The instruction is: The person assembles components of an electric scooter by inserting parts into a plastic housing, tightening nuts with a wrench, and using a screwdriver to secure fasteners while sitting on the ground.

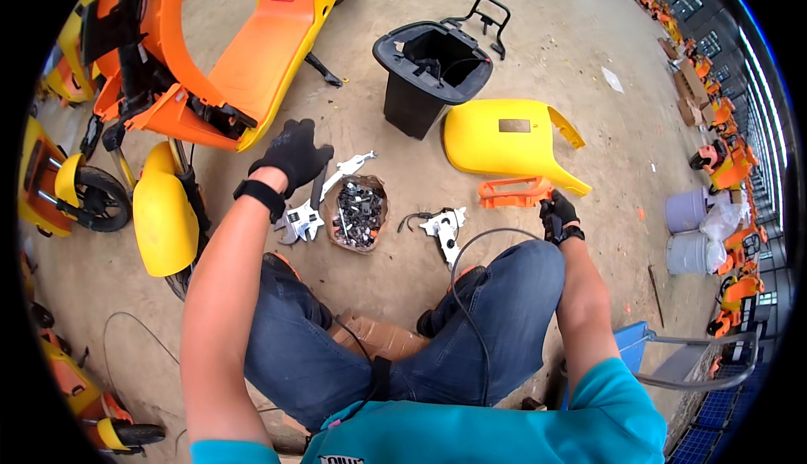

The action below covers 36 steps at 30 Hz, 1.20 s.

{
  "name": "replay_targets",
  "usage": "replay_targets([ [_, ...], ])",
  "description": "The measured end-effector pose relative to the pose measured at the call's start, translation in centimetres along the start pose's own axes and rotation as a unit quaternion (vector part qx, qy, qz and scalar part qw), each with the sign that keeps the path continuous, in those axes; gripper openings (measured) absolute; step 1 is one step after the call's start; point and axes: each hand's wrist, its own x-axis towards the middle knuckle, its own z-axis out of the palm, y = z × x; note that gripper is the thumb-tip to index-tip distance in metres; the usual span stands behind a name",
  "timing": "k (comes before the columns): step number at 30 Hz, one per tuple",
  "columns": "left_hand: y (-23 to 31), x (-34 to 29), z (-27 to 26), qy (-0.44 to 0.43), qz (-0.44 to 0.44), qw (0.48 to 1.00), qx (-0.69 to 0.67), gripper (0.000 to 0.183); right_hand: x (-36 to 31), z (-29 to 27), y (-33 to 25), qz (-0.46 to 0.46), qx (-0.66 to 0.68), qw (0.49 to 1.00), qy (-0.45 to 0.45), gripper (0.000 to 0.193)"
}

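At the far left an orange and yellow scooter (pixel 210 69) stands stripped on the bare concrete floor (pixel 538 52), its yellow front fender (pixel 164 212) beside the person's left knee. The left hand (pixel 292 155), in a black glove, hovers with its grip spread apart above an adjustable wrench (pixel 301 222) and a white metal bracket (pixel 349 166), holding nothing. Just right of these sits a small bag of dark fasteners (pixel 357 212), then a white bracket with cable (pixel 445 227). Behind stand a black storage bucket (pixel 429 73) and a yellow body panel (pixel 508 140). The gloved right hand (pixel 557 214) has its grip closed on a black cable (pixel 483 241), next to an orange frame piece (pixel 514 192). Rows of orange scooters (pixel 723 111) line the hall's right side.
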Motion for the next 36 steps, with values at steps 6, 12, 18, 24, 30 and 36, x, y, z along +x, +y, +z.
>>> replay_targets([
  [6, 0.4, 1.0, 1.0, -0.007, -0.001, 1.000, -0.004, 0.054, 1.3, -2.9, 0.0, -0.106, -0.932, 0.345, 0.042, 0.024],
  [12, 2.3, 3.1, 1.9, -0.058, 0.012, 0.998, -0.011, 0.059, -2.3, 11.6, -8.9, -0.270, -0.318, 0.905, 0.079, 0.032],
  [18, 4.4, 3.1, 1.8, -0.052, 0.019, 0.998, -0.031, 0.066, -10.5, 31.1, -11.2, -0.531, -0.576, 0.600, -0.161, 0.065],
  [24, 4.4, 2.2, 0.9, -0.072, 0.005, 0.997, -0.036, 0.069, -11.8, 38.5, -6.7, -0.459, -0.693, 0.530, -0.166, 0.045],
  [30, 4.2, 1.5, 2.0, -0.063, 0.038, 0.997, -0.020, 0.049, -10.1, 37.9, -4.7, -0.512, -0.649, 0.562, -0.020, 0.029],
  [36, 4.5, 1.8, 2.2, -0.065, 0.042, 0.995, -0.067, 0.063, -10.2, 37.4, -4.7, -0.536, -0.652, 0.524, -0.117, 0.025],
])
